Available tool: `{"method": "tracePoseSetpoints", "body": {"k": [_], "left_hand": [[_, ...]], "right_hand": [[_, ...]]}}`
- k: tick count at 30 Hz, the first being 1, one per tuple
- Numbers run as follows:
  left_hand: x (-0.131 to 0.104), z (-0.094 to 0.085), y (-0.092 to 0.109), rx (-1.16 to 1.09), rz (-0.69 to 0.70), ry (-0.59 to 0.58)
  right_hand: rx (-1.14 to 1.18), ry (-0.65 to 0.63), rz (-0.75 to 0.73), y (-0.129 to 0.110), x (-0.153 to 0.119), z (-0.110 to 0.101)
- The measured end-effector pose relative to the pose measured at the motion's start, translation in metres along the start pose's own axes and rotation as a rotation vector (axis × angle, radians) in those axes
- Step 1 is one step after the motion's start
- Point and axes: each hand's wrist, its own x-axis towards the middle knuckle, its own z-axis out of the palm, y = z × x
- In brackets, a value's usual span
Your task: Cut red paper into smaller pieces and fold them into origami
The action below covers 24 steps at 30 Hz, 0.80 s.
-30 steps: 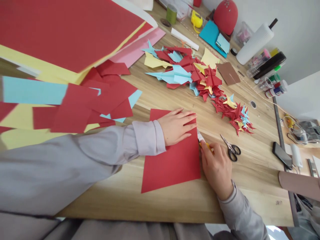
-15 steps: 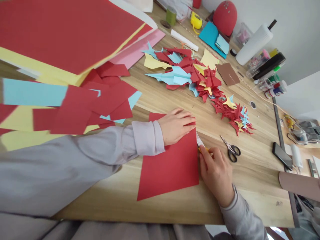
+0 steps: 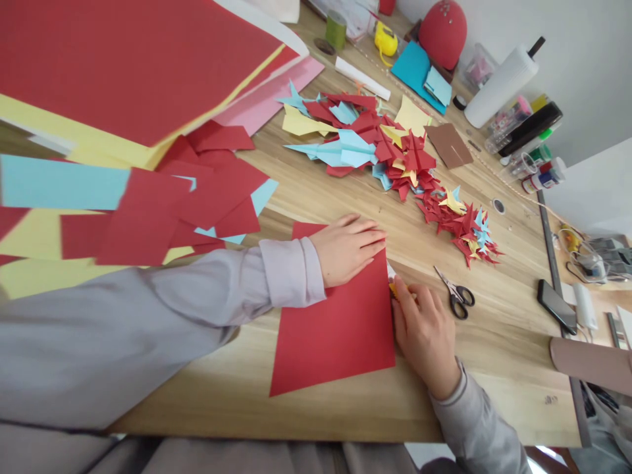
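Note:
A red sheet of paper lies on the wooden table near its front edge. My left hand presses flat on the upper part of the sheet, fingers stretched toward its right edge. Closed around a yellow utility knife, my right hand is just beside the sheet's right edge. The knife's pale blade end shows ahead of the fingers, at the paper's edge; most of the handle is hidden in the hand. Black-handled scissors lie to the right of that hand.
Folded paper pieces in red, blue and yellow form a long pile behind my hands. Cut papers overlap at the left, below large red sheets. A phone and a pinkish cylinder are at the right.
My right hand has shifted slightly toward me and left with the knife along the paper's right edge. My left hand stays on the sheet.

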Motion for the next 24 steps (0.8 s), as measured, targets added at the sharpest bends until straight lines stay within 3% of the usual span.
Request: {"method": "tracePoseSetpoints", "body": {"k": [24], "left_hand": [[0.0006, -0.0015, 0.0004, -0.002, 0.002, -0.013]], "right_hand": [[-0.1, 0.04, 0.045, -0.0057, -0.0032, 0.0009]]}}
